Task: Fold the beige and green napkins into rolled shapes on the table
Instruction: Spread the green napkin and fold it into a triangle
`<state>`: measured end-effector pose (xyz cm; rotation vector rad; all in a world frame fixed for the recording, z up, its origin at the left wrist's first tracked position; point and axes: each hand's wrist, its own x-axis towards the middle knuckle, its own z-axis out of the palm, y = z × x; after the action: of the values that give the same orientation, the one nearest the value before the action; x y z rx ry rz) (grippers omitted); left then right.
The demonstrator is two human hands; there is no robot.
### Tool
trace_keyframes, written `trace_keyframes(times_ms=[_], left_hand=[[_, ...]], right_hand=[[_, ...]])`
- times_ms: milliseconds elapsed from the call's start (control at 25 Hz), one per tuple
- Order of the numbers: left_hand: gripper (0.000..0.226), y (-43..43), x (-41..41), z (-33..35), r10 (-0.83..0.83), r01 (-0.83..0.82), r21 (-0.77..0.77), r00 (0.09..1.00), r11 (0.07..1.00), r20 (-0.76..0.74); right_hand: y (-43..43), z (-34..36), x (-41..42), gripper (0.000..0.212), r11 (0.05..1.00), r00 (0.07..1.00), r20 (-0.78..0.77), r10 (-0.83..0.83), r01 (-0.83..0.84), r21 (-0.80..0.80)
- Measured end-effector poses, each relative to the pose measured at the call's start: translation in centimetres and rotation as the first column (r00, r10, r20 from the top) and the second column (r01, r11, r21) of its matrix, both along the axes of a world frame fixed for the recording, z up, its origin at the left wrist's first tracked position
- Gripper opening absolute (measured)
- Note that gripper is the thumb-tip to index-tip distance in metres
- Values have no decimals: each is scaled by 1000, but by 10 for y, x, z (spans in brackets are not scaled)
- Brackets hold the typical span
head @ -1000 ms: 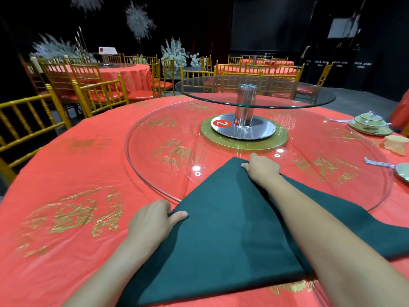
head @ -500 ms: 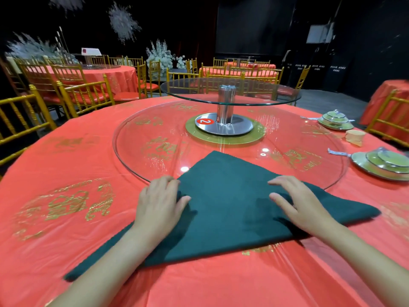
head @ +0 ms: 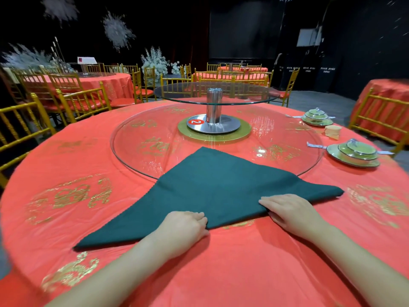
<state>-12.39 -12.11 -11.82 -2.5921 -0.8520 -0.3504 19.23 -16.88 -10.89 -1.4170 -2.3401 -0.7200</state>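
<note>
A dark green napkin (head: 212, 191) lies folded into a wide triangle on the red tablecloth (head: 221, 262), its tip resting on the glass turntable (head: 141, 138). My left hand (head: 183, 229) curls over the napkin's near long edge, left of the middle, fingers tucked under the fabric. My right hand (head: 290, 211) lies on the same edge further right, fingers pinching the cloth. A rolled beige napkin (head: 332, 132) sits at the far right between two place settings.
Two stacks of green dishes (head: 354, 152) (head: 316, 117) stand at the right rim of the table. A raised glass tier on a steel post (head: 214, 105) occupies the centre. Gold chairs (head: 24, 120) ring the table, with more red tables behind.
Both hands slid back from the middle of the napkin to its near long edge and closed on the fabric there. The napkin stays a flat triangle.
</note>
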Motion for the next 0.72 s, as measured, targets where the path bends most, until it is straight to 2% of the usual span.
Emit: trace_keyframes(times_ms=[160, 400, 520, 720], left_hand=[[35, 2, -1, 0, 8, -8, -31, 1000, 1000, -3], [18, -19, 23, 6, -84, 84, -7, 995, 996, -46], [34, -25, 30, 4, -84, 83, -18, 993, 996, -85], [34, -19, 12, -8, -55, 52, -36, 995, 998, -85]], right_hand=[[-6, 1, 8, 18, 998, 999, -28, -45, 44, -39], [-48, 5, 32, 32, 989, 987, -81, -138, 133, -67], [-75, 8, 51, 41, 969, 969, -82, -234, 225, -103], [-106, -1, 66, 44, 925, 928, -99, -360, 340, -172]])
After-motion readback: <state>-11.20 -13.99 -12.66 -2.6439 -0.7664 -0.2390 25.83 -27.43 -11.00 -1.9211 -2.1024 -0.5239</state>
